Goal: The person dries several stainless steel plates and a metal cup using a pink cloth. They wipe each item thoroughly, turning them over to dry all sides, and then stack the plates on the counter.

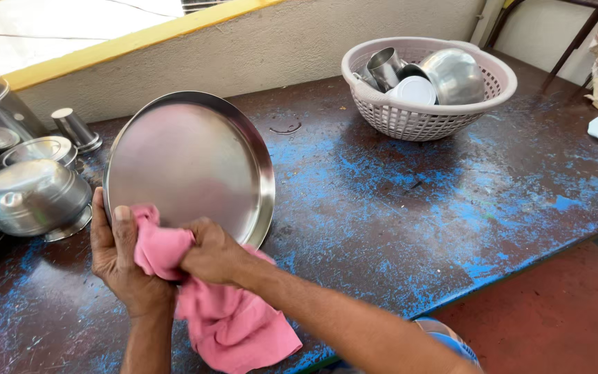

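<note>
Stacked vessels (pixel 32 197): steel pots and plates, far left on the worktop (pixel 396 228).
Left hand (pixel 120 256): gripping the round steel plate (pixel 188 163) by its lower rim — plate tilted up above the worktop.
Right hand (pixel 212 253): closed on a pink cloth (pixel 226 315), pressed to the plate's lower edge.
Basket (pixel 429 119): pale plastic, far right — holds steel cups and bowls.

A dark tabletop (pixel 410 208) with worn, scratched blue paint fills most of the view, lit by bright daylight. Behind it runs a rough, pale plastered wall (pixel 257 48) capped by a yellow ledge (pixel 140 41). At lower right, a reddish-brown floor (pixel 555 312) shows beneath the table's edge. At upper right, thin dark metal legs (pixel 569 45) stand against a pale wall.
</note>
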